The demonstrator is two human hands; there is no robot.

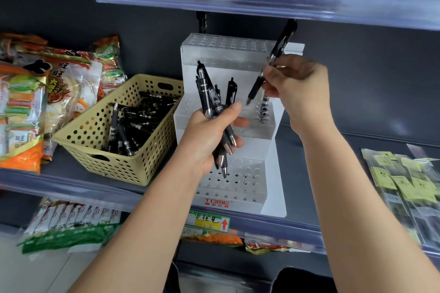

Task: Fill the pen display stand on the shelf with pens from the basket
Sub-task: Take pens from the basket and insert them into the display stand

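Two hands busy at dark shelf (321,169). Big snack bags (54,88) fill shelf's left end. White pen display stand (273,185), three steps of holes, sits mid shelf at front edge. Yellow basket (114,169) just left of stand, heap of black loose pens (142,116) inside. In front of stand, left hand (209,140) curls round bunch of pens (212,97), tips down. Over middle step, right hand (300,88) pinches single pen (282,43), tilted, tip near holes. Another standing pen (265,102) sits in hole at that step's right end.
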